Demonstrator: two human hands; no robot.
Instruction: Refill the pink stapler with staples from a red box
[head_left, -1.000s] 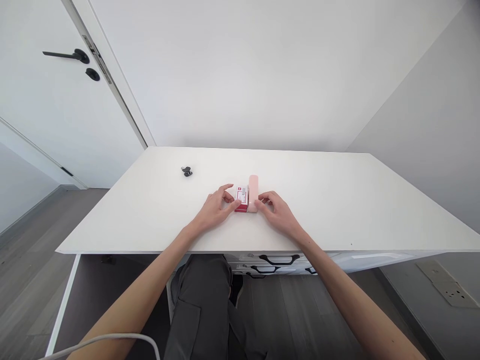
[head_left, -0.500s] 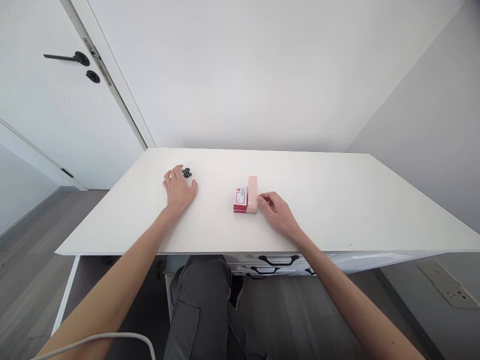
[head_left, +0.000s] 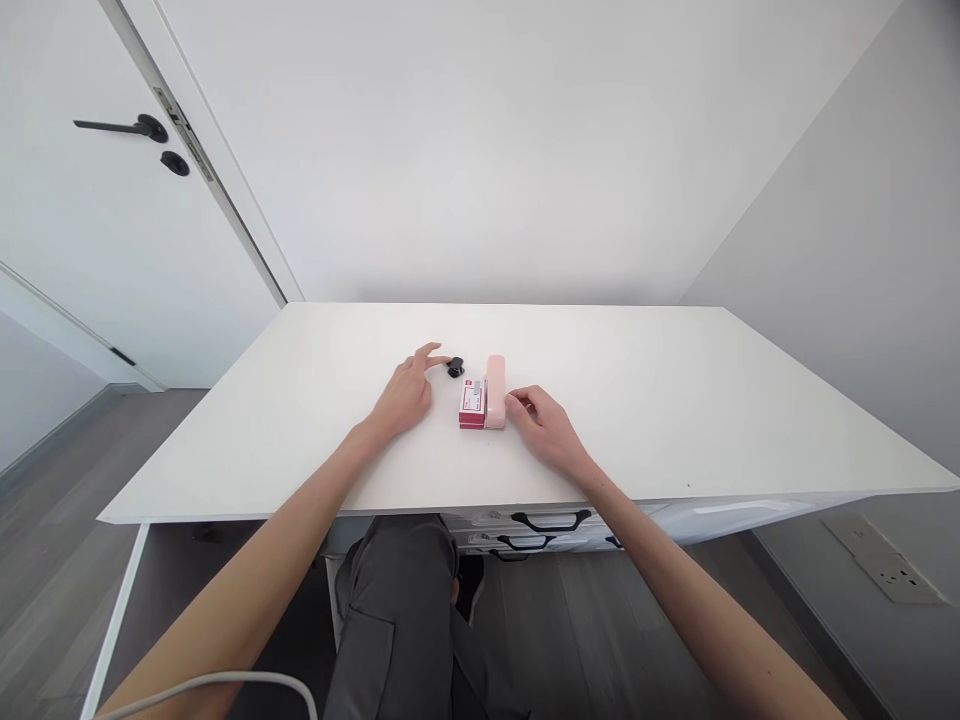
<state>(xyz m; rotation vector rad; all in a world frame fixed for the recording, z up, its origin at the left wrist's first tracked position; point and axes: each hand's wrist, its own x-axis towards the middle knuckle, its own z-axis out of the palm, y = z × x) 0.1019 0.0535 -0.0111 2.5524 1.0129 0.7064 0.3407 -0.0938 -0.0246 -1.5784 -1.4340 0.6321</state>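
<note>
My left hand lies over the white tabletop with its fingers stretched out. Its forefinger touches a small black clip-like thing, whose exact kind is too small to make out. Just in front of that is a small red-and-white box, apparently two stacked. A pink stapler lies lengthwise against the box's right side. My right hand rests on the table, fingers curled in and thumb tip near the forefinger. Its fingertips are at the stapler's right edge, not wrapped round it.
The white tabletop reaches back to a plain wall. Drawers with black handles sit below its front edge. A door with a black handle is at the left. A pale cable crosses my left forearm.
My left hand has moved right, and the black thing has travelled with it to just behind the red-and-white box. My right hand stays beside the stapler. The view has shifted slightly.
</note>
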